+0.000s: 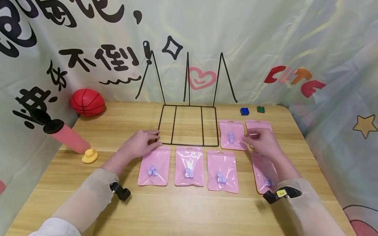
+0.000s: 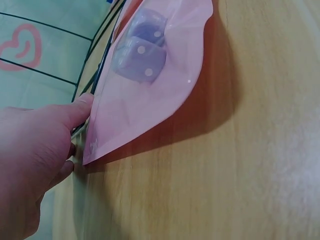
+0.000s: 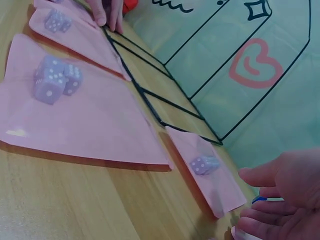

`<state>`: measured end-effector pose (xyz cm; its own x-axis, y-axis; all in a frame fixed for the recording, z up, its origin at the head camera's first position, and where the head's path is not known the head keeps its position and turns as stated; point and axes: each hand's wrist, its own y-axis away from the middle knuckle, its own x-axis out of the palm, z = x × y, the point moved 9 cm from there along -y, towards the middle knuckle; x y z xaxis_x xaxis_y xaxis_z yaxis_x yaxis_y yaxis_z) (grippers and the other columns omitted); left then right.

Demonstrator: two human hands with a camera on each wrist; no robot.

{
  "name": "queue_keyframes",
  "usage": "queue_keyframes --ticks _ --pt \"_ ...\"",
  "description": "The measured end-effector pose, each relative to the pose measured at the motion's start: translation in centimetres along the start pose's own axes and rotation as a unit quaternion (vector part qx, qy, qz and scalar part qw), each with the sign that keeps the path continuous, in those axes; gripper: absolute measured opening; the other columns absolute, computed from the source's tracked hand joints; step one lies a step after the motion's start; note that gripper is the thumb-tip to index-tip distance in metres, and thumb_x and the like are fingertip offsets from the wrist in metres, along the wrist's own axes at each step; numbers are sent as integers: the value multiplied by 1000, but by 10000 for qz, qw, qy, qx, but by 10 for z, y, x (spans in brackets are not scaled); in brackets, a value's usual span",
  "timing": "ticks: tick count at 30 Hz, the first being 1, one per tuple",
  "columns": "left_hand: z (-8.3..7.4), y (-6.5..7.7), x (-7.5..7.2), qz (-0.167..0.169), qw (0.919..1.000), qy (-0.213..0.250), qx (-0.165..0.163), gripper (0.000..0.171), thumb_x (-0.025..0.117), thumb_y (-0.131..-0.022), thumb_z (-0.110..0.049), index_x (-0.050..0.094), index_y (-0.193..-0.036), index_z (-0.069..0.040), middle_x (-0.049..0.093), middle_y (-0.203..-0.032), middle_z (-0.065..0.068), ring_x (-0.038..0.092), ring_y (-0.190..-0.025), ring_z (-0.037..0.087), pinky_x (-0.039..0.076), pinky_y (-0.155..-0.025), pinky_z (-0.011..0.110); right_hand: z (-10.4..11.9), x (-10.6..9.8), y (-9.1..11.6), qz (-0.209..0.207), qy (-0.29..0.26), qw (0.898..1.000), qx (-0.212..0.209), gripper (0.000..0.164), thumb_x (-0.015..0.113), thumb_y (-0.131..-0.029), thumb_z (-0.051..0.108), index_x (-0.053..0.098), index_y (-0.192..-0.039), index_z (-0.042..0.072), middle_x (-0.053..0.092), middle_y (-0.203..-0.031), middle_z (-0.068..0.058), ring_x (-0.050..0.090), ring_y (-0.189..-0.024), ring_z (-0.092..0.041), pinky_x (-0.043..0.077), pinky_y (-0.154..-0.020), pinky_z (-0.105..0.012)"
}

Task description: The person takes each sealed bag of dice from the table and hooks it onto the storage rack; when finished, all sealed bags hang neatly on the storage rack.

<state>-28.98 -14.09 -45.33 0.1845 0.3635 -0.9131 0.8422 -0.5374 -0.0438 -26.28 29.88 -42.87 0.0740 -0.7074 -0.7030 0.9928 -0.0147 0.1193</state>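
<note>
My left hand (image 1: 141,144) holds the front left corner of a black wire rack (image 1: 189,145), the thumb tip lying on the wire in the left wrist view. Just below that hand lies the leftmost pink pouch (image 1: 153,157), with pale purple dice showing through. My right hand (image 1: 264,141), fingers apart and loosely bent, hovers over a pink pouch (image 1: 258,124) at the upper right, covering most of it. Its thumb reaches the edge of the neighbouring pouch (image 1: 231,126). Under the right wrist is another pouch (image 1: 262,167), partly hidden by the forearm.
Two more dice pouches, a middle one (image 1: 189,160) and one right of it (image 1: 221,162), lie before the rack. Behind the right hand sit a blue brick (image 1: 244,111) and a green brick (image 1: 261,109). At left are a red ball (image 1: 87,102), pink bottle (image 1: 69,139) and yellow duck (image 1: 90,156).
</note>
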Motion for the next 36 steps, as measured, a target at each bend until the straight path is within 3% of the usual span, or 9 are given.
queue_keyframes --ticks 5,13,19,24,30,36 --pt "1 -3 0 -22 10000 83 -10 41 77 -100 -35 77 -125 -2 62 -146 14 57 -137 37 43 -114 53 -1 6 -6 30 180 9997 176 46 76 -100 21 65 -136 -6 67 -122 -24 62 -106 -36 59 -74 -31" --pt "3 -3 5 45 9991 67 -420 44 73 -102 -39 75 -129 -4 59 -150 11 53 -141 35 39 -117 54 -3 18 -14 39 284 9983 502 59 79 -96 26 58 -138 -11 63 -122 -26 59 -104 -36 56 -86 -41" --pt "6 1 6 -155 9987 42 -483 45 73 -102 -39 75 -130 -4 59 -150 11 53 -141 36 39 -118 54 -6 22 -16 56 210 9962 842 61 82 -95 30 57 -136 -8 60 -111 -23 58 -93 -33 52 -70 -34" --pt "7 5 6 -281 9983 125 -503 43 74 -102 -38 75 -129 -4 59 -150 11 52 -141 36 38 -119 54 -10 24 -16 84 17 9936 1127 63 82 -96 28 53 -140 -8 60 -110 -22 58 -89 -31 53 -67 -32" --pt "7 5 6 -390 9973 324 -535 42 75 -101 -36 75 -128 -3 59 -150 10 52 -141 35 29 -123 59 -13 25 -17 65 -271 9910 1306 49 79 -98 17 55 -134 -7 59 -108 -21 59 -84 -29 53 -62 -30" --pt "12 5 9 -361 9952 575 -711 42 76 -101 -36 75 -129 -4 58 -151 9 50 -142 34 23 -125 60 -1 28 -16 89 302 9918 1238 52 78 -98 36 59 -123 -5 58 -109 -20 56 -98 -34 51 -76 -37"
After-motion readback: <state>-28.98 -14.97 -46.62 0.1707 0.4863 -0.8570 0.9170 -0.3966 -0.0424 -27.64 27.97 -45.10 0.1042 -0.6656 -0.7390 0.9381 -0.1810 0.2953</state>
